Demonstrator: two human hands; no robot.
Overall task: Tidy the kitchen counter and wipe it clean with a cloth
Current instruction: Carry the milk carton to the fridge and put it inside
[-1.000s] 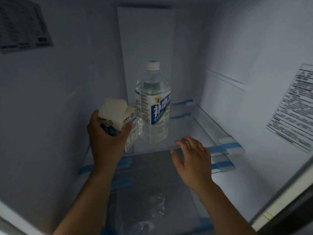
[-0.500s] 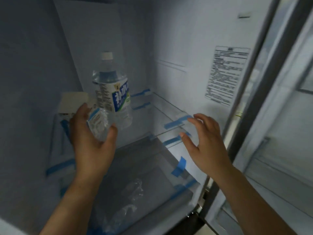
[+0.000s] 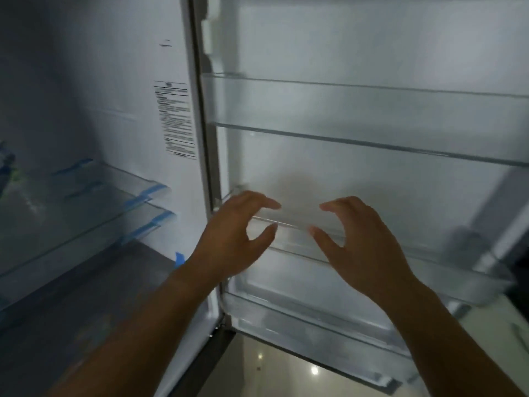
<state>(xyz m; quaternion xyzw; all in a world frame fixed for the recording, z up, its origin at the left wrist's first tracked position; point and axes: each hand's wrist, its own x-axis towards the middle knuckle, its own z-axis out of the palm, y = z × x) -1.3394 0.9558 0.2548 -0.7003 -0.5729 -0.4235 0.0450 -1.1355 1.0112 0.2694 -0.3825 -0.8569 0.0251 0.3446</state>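
Now your left hand has let go of the milk carton, both it and your right hand hang empty with fingers spread before the fridge door's middle bin, so that item looks stowed.

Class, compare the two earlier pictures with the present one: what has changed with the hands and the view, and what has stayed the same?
The view swung right, from the fridge shelves to the open door. The left hand, which held a milk carton, is now empty; carton and bottle are out of view. Both hands moved right, toward the door bin, the right hand open as before. The glass shelves keep their blue tape.
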